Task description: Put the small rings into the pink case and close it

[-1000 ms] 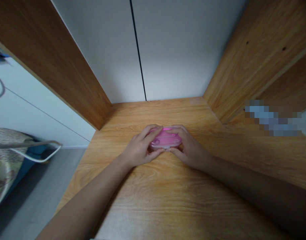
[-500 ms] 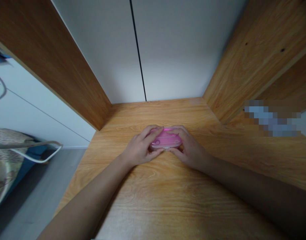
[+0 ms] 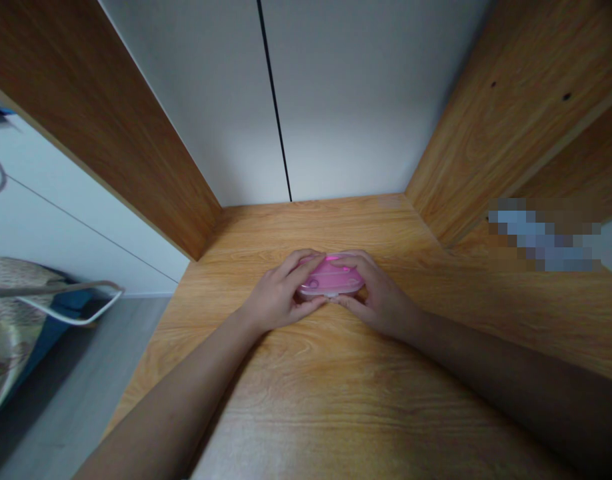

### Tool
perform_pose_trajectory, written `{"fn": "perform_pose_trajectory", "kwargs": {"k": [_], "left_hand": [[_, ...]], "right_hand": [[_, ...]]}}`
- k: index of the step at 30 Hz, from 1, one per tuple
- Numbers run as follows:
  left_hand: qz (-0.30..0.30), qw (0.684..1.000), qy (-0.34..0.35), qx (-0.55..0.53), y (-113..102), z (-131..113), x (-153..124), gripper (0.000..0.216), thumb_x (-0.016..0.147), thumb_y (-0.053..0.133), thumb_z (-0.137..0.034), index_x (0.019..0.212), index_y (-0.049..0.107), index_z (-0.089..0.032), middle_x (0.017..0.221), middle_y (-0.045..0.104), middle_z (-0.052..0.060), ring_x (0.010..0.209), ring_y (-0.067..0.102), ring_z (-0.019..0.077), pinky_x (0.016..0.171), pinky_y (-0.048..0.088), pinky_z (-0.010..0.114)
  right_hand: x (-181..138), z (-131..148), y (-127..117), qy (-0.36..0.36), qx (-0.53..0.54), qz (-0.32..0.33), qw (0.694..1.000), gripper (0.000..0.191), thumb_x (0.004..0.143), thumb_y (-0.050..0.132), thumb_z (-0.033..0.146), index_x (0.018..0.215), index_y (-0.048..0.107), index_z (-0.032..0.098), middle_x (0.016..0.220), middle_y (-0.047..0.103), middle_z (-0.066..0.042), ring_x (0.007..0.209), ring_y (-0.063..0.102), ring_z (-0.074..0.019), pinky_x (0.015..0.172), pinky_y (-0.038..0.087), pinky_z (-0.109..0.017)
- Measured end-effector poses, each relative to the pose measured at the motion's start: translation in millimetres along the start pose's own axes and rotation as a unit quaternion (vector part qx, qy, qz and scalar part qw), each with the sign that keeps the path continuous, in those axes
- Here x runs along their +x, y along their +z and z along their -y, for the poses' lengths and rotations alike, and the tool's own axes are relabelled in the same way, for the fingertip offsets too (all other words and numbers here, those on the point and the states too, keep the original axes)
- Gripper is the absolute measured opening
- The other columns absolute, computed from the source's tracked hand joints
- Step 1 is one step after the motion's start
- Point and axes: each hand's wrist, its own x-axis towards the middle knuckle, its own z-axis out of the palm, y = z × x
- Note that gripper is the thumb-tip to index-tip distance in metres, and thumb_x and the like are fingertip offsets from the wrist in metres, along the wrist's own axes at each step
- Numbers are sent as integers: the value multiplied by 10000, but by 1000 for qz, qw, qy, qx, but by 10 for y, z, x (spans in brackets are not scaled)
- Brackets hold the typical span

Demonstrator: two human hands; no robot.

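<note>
A small pink plastic case (image 3: 331, 280) with rounded ends and a see-through rim lies on the wooden desk (image 3: 306, 393). My left hand (image 3: 281, 293) grips its left end, fingers over the top and thumb along the near edge. Around the right end curls my right hand (image 3: 381, 293), its thumb also at the near edge by a pale clasp. The case looks closed. Its two ends are hidden under my fingers, and what it holds cannot be made out.
Wooden side panels rise at the left (image 3: 136, 120) and right (image 3: 506, 120), with a white back panel (image 3: 346, 100) between them. A blurred-out pale object (image 3: 541, 237) lies at the right. Left of the desk are a patterned cloth (image 3: 16, 327) and a white looped rod (image 3: 81, 320).
Both hands keep their hold on the pink case. My thumbs have shifted very slightly at its near edge, and the view has moved a touch.
</note>
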Motion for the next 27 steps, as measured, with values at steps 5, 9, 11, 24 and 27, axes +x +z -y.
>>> {"fn": "perform_pose_trajectory", "kwargs": {"k": [5, 9, 11, 24, 27], "left_hand": [[-4, 1000, 4, -3, 3, -3, 10, 727, 884, 681, -399, 1516, 364, -232, 1403, 511, 165, 1294, 543, 281, 1039, 531, 413], [-6, 1000, 2, -5, 2, -10, 11, 721, 883, 684, -395, 1512, 373, -228, 1402, 514, 166, 1294, 545, 279, 1041, 530, 412], [-5, 1000, 2, -5, 0, -10, 8, 717, 883, 684, -393, 1510, 379, -226, 1402, 515, 169, 1296, 543, 281, 1043, 528, 412], [-8, 1000, -2, 7, 8, -10, 11, 697, 886, 674, -395, 1494, 395, -203, 1395, 518, 170, 1298, 536, 274, 1058, 516, 409], [-5, 1000, -6, 8, 7, -7, 8, 704, 887, 671, -401, 1502, 384, -213, 1402, 515, 167, 1298, 536, 278, 1053, 519, 413]], "right_hand": [[2, 11, -6, 3, 2, -1, 1000, 571, 851, 724, 219, 1351, 455, 279, 1323, 551, -112, 1259, 516, -289, 1075, 456, -528], [8, 27, -12, 3, 5, -2, 1000, 567, 852, 720, 214, 1350, 456, 282, 1318, 554, -112, 1255, 522, -288, 1071, 460, -531], [11, 32, -15, 3, 7, -1, 1000, 566, 854, 716, 218, 1352, 456, 285, 1322, 554, -114, 1256, 525, -294, 1069, 461, -541], [18, 59, -5, 16, 8, -2, 1000, 571, 850, 712, 214, 1356, 456, 277, 1324, 525, -116, 1268, 506, -285, 1081, 456, -523], [19, 72, -12, 20, 11, 0, 1000, 574, 848, 717, 216, 1354, 454, 282, 1330, 519, -118, 1270, 507, -290, 1086, 453, -535]]}}
